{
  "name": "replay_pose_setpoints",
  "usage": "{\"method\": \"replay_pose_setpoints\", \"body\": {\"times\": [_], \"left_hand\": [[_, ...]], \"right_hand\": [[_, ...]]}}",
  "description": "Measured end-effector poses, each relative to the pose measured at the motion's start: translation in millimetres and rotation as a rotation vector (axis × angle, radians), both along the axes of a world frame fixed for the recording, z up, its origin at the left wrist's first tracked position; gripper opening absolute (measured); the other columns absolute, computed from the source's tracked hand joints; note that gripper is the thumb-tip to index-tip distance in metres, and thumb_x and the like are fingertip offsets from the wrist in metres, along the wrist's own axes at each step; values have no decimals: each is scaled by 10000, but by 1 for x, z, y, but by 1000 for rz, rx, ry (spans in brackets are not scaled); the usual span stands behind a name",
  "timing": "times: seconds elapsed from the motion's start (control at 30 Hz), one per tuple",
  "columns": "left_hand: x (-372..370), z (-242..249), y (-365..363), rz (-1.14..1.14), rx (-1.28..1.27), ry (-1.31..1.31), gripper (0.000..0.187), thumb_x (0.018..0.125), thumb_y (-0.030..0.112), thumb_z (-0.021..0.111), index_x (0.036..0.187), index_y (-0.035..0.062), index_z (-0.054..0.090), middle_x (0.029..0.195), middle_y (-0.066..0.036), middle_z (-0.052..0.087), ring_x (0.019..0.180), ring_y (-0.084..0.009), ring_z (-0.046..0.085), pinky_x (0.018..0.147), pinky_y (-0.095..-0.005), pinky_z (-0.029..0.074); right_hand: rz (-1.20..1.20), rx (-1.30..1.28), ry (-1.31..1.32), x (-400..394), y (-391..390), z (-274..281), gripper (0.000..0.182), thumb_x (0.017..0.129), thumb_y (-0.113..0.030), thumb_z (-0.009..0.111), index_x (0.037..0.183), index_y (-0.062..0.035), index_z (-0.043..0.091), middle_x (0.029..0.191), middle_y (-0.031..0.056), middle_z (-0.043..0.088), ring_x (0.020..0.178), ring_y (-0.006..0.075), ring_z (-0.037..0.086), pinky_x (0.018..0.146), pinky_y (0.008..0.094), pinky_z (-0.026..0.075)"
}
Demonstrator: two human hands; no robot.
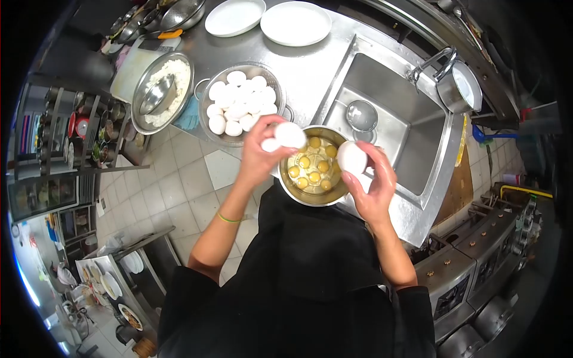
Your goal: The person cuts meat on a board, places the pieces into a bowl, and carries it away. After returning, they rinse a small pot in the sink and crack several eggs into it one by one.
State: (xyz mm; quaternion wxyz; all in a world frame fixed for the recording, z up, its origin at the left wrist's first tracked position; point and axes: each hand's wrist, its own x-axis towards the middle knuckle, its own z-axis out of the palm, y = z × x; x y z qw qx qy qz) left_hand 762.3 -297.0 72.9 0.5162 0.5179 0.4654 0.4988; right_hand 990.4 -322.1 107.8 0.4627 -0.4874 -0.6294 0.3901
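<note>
My left hand is closed around a white egg at the left rim of a steel pot. A second white, rounded piece shows under those fingers; I cannot tell whether it is a whole egg or shell. Over the right rim, my right hand grips another white egg between thumb and fingers. Several yellow yolks lie in clear egg white inside the pot. Just behind my left hand, a perforated steel colander holds a heap of white eggs.
Right of the pot is a steel sink with a small round strainer in it and a faucet behind. At left stands a steel bowl of white crumbly food. Two white plates lie at the back. A stove is at lower right.
</note>
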Motion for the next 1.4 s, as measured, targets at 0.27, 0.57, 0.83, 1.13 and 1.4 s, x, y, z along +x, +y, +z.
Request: {"method": "replay_pose_setpoints", "body": {"times": [0.27,0.57,0.83,1.13,1.4], "left_hand": [[46,-1,-18,-96,-4,-123,551,660,-37,762,1121,26,467,1005,-89,611,952,-138,580,815,-258,474],[47,-14,-19,-115,65,-238,550,618,-23,786,1082,42,498,1061,-96,562,999,-166,565,848,-284,461],[41,-11,-21,-82,84,330,440,689,41,721,1109,26,590,1005,-145,638,847,-271,625,737,-337,494],[47,-24,-21,-32,217,555,394,715,73,647,1099,5,595,917,-176,642,768,-336,618,684,-374,499],[36,-32,-14,-21,279,620,374,708,25,604,1082,28,614,911,-190,642,776,-340,624,689,-361,501]], "right_hand": [[-40,77,157,-7,5,-20,413,818,-153,632,1184,6,525,950,138,605,819,195,589,748,308,472],[282,-726,690,9,6,-41,318,882,-211,566,1127,-13,526,875,89,618,692,134,601,497,226,456],[37,-257,17,-9,6,-38,344,743,-85,695,1076,-23,635,908,115,677,806,173,650,747,296,500],[47,-82,-262,-15,7,-46,374,691,-32,690,1063,-23,643,921,134,664,783,257,645,701,309,502],[55,37,-309,3,19,-54,374,688,-33,655,1053,-111,665,983,106,657,806,301,632,712,346,515]]}}
